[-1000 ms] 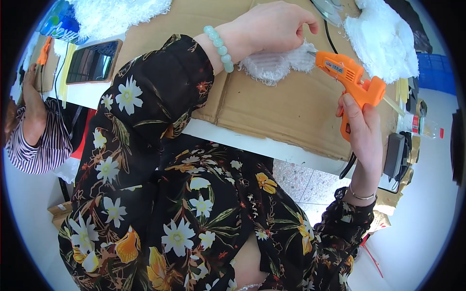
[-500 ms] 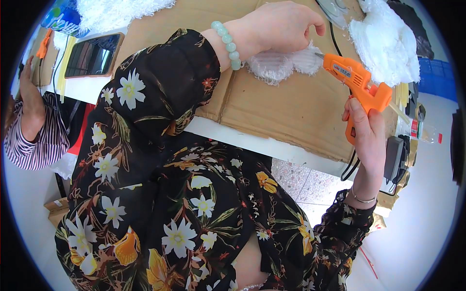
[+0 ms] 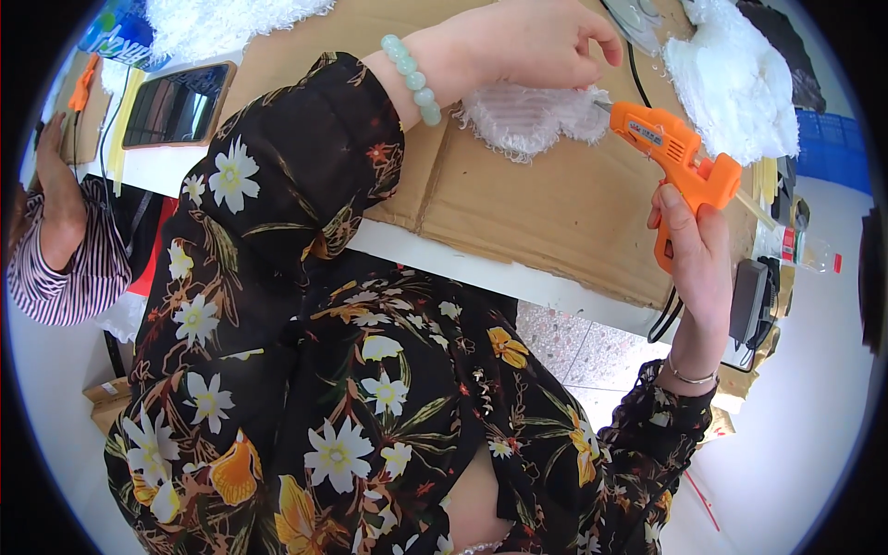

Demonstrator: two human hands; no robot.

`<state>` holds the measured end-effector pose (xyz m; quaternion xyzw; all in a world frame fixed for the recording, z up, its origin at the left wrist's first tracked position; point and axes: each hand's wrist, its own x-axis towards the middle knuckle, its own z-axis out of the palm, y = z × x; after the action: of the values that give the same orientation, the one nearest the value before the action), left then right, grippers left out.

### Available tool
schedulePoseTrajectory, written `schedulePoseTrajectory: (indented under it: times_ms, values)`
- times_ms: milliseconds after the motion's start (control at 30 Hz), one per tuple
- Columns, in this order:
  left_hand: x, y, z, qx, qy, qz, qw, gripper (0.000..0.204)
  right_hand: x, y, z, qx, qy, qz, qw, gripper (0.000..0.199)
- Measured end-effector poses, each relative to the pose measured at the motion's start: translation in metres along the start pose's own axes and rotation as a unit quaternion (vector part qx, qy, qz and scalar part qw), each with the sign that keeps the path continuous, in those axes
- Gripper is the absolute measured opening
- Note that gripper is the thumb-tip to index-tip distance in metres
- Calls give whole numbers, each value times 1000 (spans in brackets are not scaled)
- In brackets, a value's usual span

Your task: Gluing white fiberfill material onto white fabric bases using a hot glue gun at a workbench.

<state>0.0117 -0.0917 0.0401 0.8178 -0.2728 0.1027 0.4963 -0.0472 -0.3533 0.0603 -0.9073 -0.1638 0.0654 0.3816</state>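
Observation:
An orange glue gun (image 3: 680,153) is gripped by its handle in my right hand (image 3: 700,250). Its nozzle points up and left, close to the right end of a fluffy white fabric piece (image 3: 523,125), and a glue stick sticks out of its back. The piece lies on a cardboard sheet (image 3: 518,208), its upper edge partly covered by my left hand (image 3: 546,46). My left fingers are curled down and closed at that edge, the forefinger bent above it. The fingertips and what lies beneath them are partly hidden.
More white fluffy fabric (image 3: 731,88) is heaped at the right, with another pile (image 3: 222,23) at the far left. A phone (image 3: 180,104) lies at the left. A black cord (image 3: 638,74) crosses the cardboard. Beyond the left side sits a person in stripes (image 3: 69,250).
My left hand and forearm have shifted slightly left, and the fluffy piece has moved a little with them. The glue gun has moved slightly left too, its nozzle still near the piece.

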Motion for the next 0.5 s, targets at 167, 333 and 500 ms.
schedulePoseTrajectory:
  times_ms: [167, 333, 500]
  values:
    - [-4, 2, 4, 54, -19, 20, 998, 24, 1, 3, 0, 4, 8, -1, 1000, 31]
    - [-8, 9, 3, 84, -18, 15, 996, 24, -1, 3, -1, 13, 7, -11, 1000, 29]
    - [-7, 11, -1, 90, -34, -7, 995, 23, -6, -7, -5, -16, -21, 5, 1000, 23]
